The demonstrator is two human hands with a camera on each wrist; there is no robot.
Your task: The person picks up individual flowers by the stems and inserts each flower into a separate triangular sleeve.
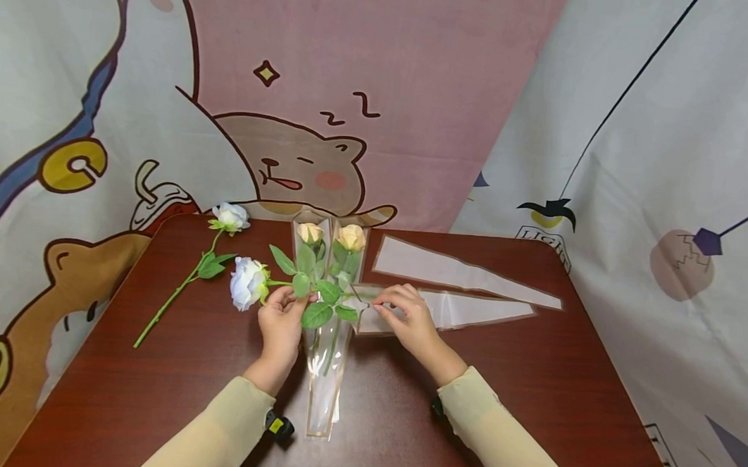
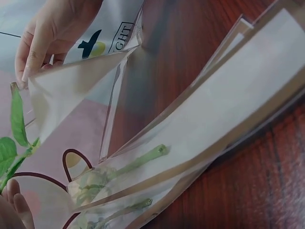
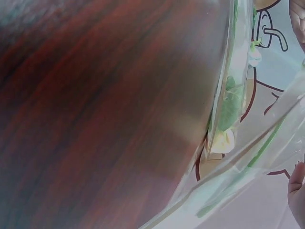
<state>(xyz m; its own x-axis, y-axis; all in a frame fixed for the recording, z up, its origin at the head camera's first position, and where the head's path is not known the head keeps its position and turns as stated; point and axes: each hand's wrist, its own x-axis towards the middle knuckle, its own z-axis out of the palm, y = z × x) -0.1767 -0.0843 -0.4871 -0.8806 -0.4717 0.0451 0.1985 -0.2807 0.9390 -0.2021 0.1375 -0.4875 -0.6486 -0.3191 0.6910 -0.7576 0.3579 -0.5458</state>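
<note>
My left hand (image 1: 280, 322) holds a pale blue-white rose (image 1: 248, 283) by its stem, just behind the bloom. The rose lies sideways, its green leaves (image 1: 323, 294) over two wrapped roses. My right hand (image 1: 412, 321) pinches the open end of a clear flower sleeve (image 1: 452, 309) with a white panel and brown border. The rose's stem runs toward that opening. In the left wrist view the right hand's fingers (image 2: 35, 55) are at the sleeve's edge, close to the stem, and part of the left hand (image 2: 16, 207) shows below the leaves.
Two peach roses (image 1: 351, 237) in clear sleeves (image 1: 321, 414) lie between the hands. Another flat sleeve (image 1: 461, 270) lies behind, on the right. At the left is a loose pale rose (image 1: 230, 217) with a long stem. A printed cloth (image 1: 418, 123) hangs behind the brown table (image 1: 530, 411).
</note>
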